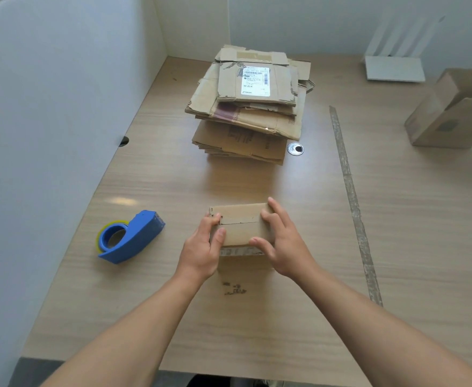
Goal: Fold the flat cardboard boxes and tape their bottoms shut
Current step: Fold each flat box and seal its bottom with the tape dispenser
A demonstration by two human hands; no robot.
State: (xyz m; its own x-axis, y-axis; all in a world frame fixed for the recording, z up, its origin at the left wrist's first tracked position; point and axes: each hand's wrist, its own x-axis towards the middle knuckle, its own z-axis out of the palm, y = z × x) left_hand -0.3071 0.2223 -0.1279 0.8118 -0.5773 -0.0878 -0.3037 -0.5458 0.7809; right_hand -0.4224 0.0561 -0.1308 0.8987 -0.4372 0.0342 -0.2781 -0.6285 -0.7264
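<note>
A small folded cardboard box point(240, 226) stands on the wooden table point(257, 317) in front of me, its flaps closed along a seam on top. My left hand point(202, 248) grips its left end, thumb on top and fingers curled round the side. My right hand point(280, 244) holds the right end, fingers spread over the flaps. A blue tape dispenser point(131, 237) with a yellowish roll lies to the left of the box, apart from both hands. A stack of flat cardboard boxes point(250, 104) sits further back at the table's middle.
A folded cardboard box point(452, 110) stands at the right edge. A white stand point(393, 68) sits at the back right. A worn tape strip point(352, 196) runs along the table's right part. A round cable grommet point(295, 148) lies beside the stack. White partition walls close in the left and back.
</note>
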